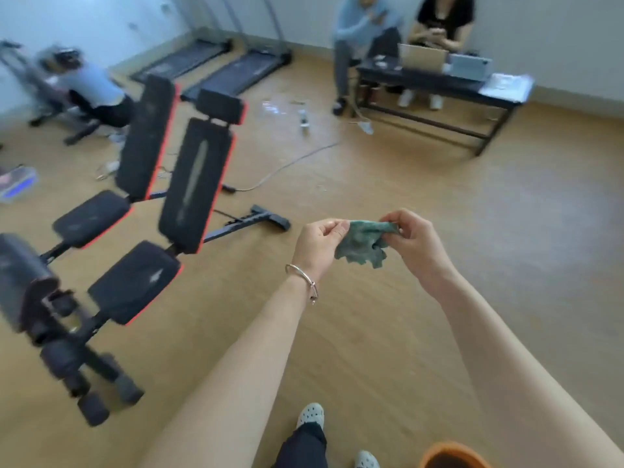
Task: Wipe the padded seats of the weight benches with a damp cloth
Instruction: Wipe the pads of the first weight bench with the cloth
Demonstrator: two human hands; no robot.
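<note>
A crumpled green cloth (364, 243) hangs between my two hands at chest height over the wooden floor. My left hand (317, 244) pinches its left edge, and my right hand (413, 241) pinches its right corner. To the left stand two black weight benches with orange edging. The nearer bench has a padded seat (135, 282) and an inclined backrest (196, 184) with pale streaks on it. The farther bench (91, 217) stands beside it. Both benches are well left of my hands, and the cloth touches neither.
An orange bucket rim (454, 456) sits by my feet at the bottom right. A cable (287, 165) runs across the floor. Two people sit at a dark table (435, 86) at the back right. Another person crouches at the back left (91, 89). Treadmills (236, 70) line the far wall.
</note>
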